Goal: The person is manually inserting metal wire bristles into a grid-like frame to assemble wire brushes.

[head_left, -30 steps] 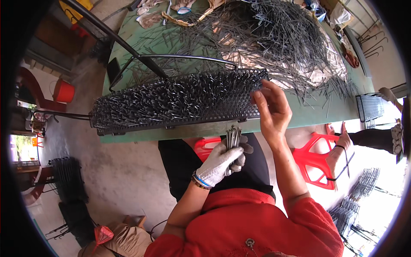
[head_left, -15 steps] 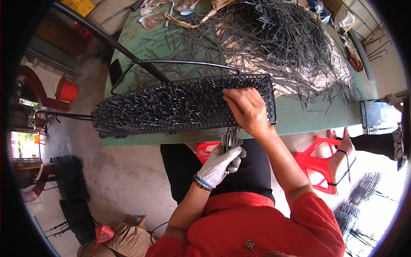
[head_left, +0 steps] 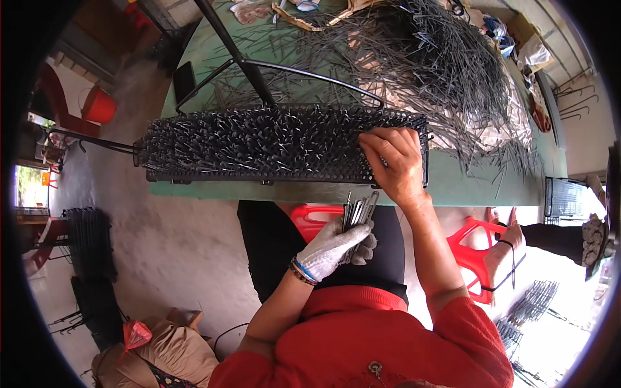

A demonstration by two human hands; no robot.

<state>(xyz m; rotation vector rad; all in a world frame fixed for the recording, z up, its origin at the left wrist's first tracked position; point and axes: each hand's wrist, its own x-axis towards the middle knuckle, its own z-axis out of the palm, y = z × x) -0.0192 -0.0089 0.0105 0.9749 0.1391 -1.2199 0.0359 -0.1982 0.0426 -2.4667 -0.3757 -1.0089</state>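
Observation:
A long black perforated rack (head_left: 284,173) lies along the table's near edge, its holes packed with dark upright metal pins (head_left: 259,139). My right hand (head_left: 398,161), bare, is at the rack's right end with fingertips pinched together over the holes. Whatever they grip is too small or hidden to make out. Below the rack, over my lap, my left hand (head_left: 336,246) in a whitish knit glove is closed round a bundle of thin metal pins (head_left: 359,210), whose ends stick up out of the fist.
Loose dark pins are heaped (head_left: 446,64) on the green table (head_left: 479,184) behind the rack. A black bar frame (head_left: 259,84) rises from the rack's back. To the right, a person's leg (head_left: 553,240) is beside a red stool (head_left: 469,258). Stacked black racks (head_left: 97,252) stand at left.
In the picture the rack and table have shifted and turned slightly. My right hand stays by the rack's right end, and the gloved hand with the pins sits a little lower from the rack.

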